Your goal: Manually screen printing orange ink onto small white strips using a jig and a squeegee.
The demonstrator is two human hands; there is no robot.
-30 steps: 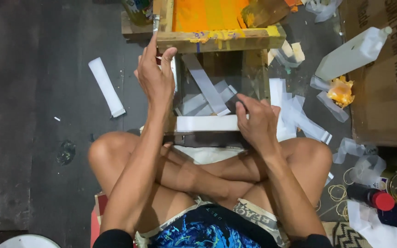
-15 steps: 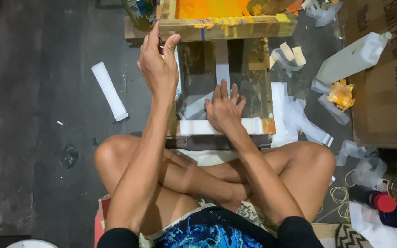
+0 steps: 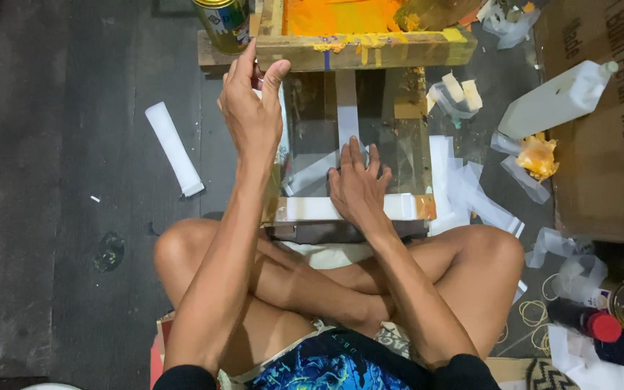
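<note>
**Pressing a strip flat on a wooden frame**

Pressing down with spread fingers, the right hand (image 3: pixel 359 184) lies flat on the mesh of the wooden frame (image 3: pixel 359 50), palm down and gripping nothing. Its fingertips rest at the lower end of a white strip (image 3: pixel 346 105) that runs straight up the middle of the mesh, and its heel sits over the white band (image 3: pixel 308 209) along the near rail. The left hand (image 3: pixel 253 108) is raised at the frame's left side, fingers upright and loosely together, thumb pointing up towards the far rail; whether it pinches anything there cannot be told. The two hands are well apart, the left higher and further out.

The frame lies on the dark floor just in front of the person's crossed legs, its near edge touching the shins. Its far rail is smeared with yellow, and beyond it lies a patch of orange. A tin (image 3: pixel 223 22) stands at the far left corner, just beside the left hand's fingertips.

To the left, a loose white strip piece (image 3: pixel 174 148) lies alone on the floor. To the right are scattered white scraps (image 3: pixel 471 195), a white bottle (image 3: pixel 554 101) on its side, a crumpled yellow rag (image 3: pixel 538 157) and a cardboard box (image 3: pixel 608 144). Lower right, near the knee, stand a red-capped bottle (image 3: pixel 586 321) and a few rubber bands (image 3: pixel 532 312).
</note>
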